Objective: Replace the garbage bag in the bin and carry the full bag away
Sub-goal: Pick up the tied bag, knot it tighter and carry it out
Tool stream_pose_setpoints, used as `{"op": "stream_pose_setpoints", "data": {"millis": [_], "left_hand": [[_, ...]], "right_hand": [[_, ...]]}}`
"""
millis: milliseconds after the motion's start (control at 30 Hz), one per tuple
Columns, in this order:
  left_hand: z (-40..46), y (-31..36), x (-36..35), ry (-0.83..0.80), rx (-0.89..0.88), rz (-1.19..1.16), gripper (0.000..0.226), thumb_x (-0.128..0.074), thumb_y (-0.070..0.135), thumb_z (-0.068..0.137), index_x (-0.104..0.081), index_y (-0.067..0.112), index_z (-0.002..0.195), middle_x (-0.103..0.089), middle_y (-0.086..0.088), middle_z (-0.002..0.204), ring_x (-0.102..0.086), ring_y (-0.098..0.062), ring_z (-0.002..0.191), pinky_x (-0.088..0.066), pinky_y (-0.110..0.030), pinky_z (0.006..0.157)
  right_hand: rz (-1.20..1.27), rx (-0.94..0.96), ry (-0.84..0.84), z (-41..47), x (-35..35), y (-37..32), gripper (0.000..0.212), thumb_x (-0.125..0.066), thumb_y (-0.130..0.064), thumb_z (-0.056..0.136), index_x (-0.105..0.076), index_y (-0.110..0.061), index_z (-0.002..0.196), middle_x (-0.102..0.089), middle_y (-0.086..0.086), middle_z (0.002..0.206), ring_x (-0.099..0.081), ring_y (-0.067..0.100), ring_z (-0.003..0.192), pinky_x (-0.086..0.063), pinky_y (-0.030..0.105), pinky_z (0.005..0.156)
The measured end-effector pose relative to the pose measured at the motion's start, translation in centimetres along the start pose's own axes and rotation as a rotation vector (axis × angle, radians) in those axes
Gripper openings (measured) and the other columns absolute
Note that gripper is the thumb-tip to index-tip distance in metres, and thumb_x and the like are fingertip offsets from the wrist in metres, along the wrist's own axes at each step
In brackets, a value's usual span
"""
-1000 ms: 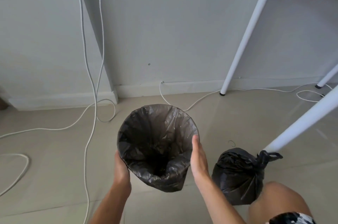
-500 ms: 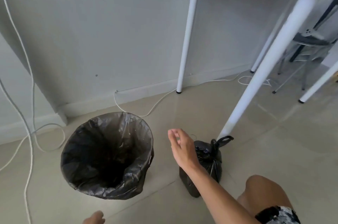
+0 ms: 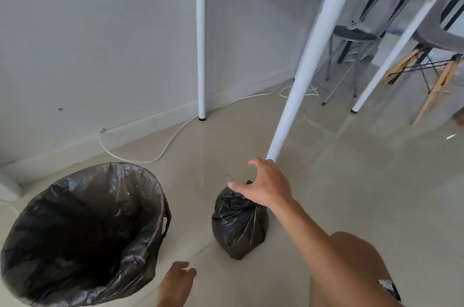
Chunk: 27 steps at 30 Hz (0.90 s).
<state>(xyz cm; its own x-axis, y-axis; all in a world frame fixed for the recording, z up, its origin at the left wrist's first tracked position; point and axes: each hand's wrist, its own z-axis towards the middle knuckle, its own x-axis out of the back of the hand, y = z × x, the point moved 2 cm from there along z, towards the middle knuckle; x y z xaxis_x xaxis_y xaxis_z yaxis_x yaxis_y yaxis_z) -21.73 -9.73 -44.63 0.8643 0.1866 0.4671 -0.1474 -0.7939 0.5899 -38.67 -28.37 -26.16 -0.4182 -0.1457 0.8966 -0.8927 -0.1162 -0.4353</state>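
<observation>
Nearest, the left hand (image 3: 175,281) hangs loose and empty above the floor (image 3: 351,193). Left of it the bin (image 3: 82,229) stands freshly lined. The right hand (image 3: 263,186) spreads open over the tied bag (image 3: 238,226), grasping nothing; whether it touches is unclear. Best to close on the gathered neck under the palm and lift straight, clear of the bench leg (image 3: 301,75) behind.

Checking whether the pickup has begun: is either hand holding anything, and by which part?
Nothing is held yet. The right hand is spread open over the knotted top of the full bag; the left hand is empty.
</observation>
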Motion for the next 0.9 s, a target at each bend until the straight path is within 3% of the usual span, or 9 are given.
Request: {"op": "stream_pose_setpoints", "data": {"millis": [67,133,200,267,433,533,633,767,900], "left_hand": [[-0.2,2.4,-0.9,-0.003,-0.125,0.029,0.023,-0.069,0.032,0.083,-0.060,0.024,0.103,-0.068,-0.003,0.110,-0.062,-0.021,0.100,-0.044,-0.030,0.093],[-0.9,5.1,-1.5,0.073,-0.267,0.009,0.033,-0.070,0.042,0.081,-0.061,0.023,0.106,-0.067,-0.001,0.105,-0.063,-0.018,0.094,-0.048,-0.032,0.088],[-2.0,8.7,-1.8,0.176,-0.437,-0.014,0.042,-0.068,0.054,0.078,-0.059,0.023,0.106,-0.063,0.002,0.101,-0.061,-0.016,0.092,-0.051,-0.034,0.083],[-2.9,12.7,-2.0,0.230,-0.574,-0.021,0.051,-0.065,0.065,0.072,-0.056,0.027,0.103,-0.058,0.007,0.099,-0.058,-0.012,0.091,-0.051,-0.031,0.080],[-2.9,19.1,-3.5,0.166,-0.847,0.117,0.066,-0.068,0.069,0.063,-0.060,0.032,0.118,-0.056,0.012,0.108,-0.054,-0.006,0.098,-0.049,-0.027,0.084],[-2.1,20.2,-4.3,0.157,-0.841,0.128,0.040,-0.067,0.055,0.077,-0.069,0.018,0.094,-0.067,0.001,0.090,-0.063,-0.018,0.085,-0.053,-0.035,0.075],[-1.4,19.6,-4.1,0.147,-0.767,-0.005,0.036,-0.068,0.044,0.082,-0.066,0.009,0.075,-0.068,-0.006,0.069,-0.063,-0.026,0.067,-0.053,-0.040,0.065],[-1.4,18.3,-2.3,0.141,-0.754,-0.135,0.023,-0.078,0.037,0.075,-0.067,0.018,0.069,-0.069,0.003,0.064,-0.063,-0.014,0.061,-0.046,-0.017,0.054],[-1.9,18.5,-0.4,0.014,-0.811,-0.182,0.024,-0.085,0.040,0.063,-0.074,0.019,0.064,-0.073,0.007,0.063,-0.060,-0.002,0.052,-0.049,-0.019,0.049]], "right_hand": [[0.205,-0.081,-0.120,0.3,-0.3,1.1,0.086,-0.058,-0.085,0.054,-0.059,-0.029,0.119,-0.055,-0.008,0.118,-0.055,0.013,0.112,-0.046,0.033,0.090],[0.435,-0.150,-0.088,1.4,-0.3,2.2,0.074,-0.047,-0.084,0.069,-0.066,-0.019,0.098,-0.065,-0.005,0.097,-0.062,0.015,0.091,-0.051,0.037,0.084],[0.525,-0.266,0.016,3.2,-0.4,3.9,0.061,-0.041,-0.066,0.087,-0.062,-0.010,0.081,-0.065,0.005,0.079,-0.065,0.028,0.082,-0.056,0.047,0.082],[0.511,-0.395,0.080,4.7,-1.2,6.0,0.046,-0.042,-0.050,0.093,-0.058,-0.012,0.072,-0.067,0.012,0.082,-0.065,0.036,0.089,-0.057,0.051,0.081],[0.681,-0.728,-0.077,6.3,-4.3,10.9,0.037,-0.051,-0.046,0.092,-0.054,-0.010,0.102,-0.054,0.005,0.081,-0.061,0.026,0.072,-0.055,0.037,0.060],[0.743,-0.790,-0.140,7.0,-5.3,12.0,0.039,-0.057,-0.048,0.091,-0.049,-0.012,0.105,-0.052,0.003,0.083,-0.061,0.021,0.069,-0.054,0.034,0.057],[0.883,-0.798,-0.180,7.7,-6.3,12.1,0.041,-0.064,-0.043,0.089,-0.051,-0.010,0.109,-0.057,0.008,0.090,-0.062,0.021,0.070,-0.053,0.032,0.053],[1.103,-0.792,-0.191,8.6,-7.6,11.3,0.037,-0.073,-0.028,0.086,-0.055,-0.006,0.111,-0.061,0.012,0.107,-0.061,0.020,0.065,-0.050,0.023,0.042],[1.252,-0.793,-0.180,9.4,-9.0,9.7,0.022,-0.069,-0.011,0.089,-0.058,0.000,0.105,-0.061,0.013,0.078,-0.054,0.017,0.054,-0.046,0.018,0.034]]}}
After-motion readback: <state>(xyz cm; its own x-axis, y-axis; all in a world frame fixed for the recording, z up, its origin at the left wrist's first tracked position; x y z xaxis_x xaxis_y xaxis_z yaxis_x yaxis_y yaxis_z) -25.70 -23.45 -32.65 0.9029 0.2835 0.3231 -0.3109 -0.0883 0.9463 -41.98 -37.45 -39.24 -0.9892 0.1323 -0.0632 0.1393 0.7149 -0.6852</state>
